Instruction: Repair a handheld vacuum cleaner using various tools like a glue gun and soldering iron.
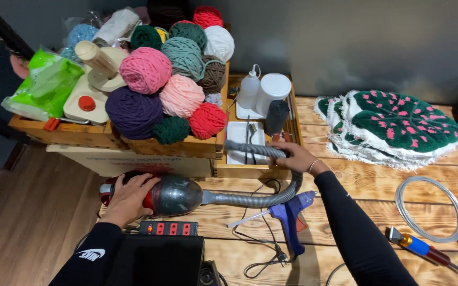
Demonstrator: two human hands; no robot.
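A small vacuum cleaner (178, 195) with a dark smoky body and red end lies on the wooden table. My left hand (129, 199) rests over its red rear end, gripping it. A grey ribbed hose (271, 198) curves from the vacuum's front up to the right. My right hand (295, 158) grips the hose near its upper bend, beside a wooden tray (250, 170). Both arms wear black sleeves.
A wooden crate (186, 146) piled with yarn balls stands behind the vacuum. A blue glue gun (288, 213), a red-switched power strip (168, 228), a wire coil (430, 209), a blue-handled tool (417, 247) and stacked green-and-pink tufted rugs (398, 124) lie around. A green packet (46, 85) sits far left.
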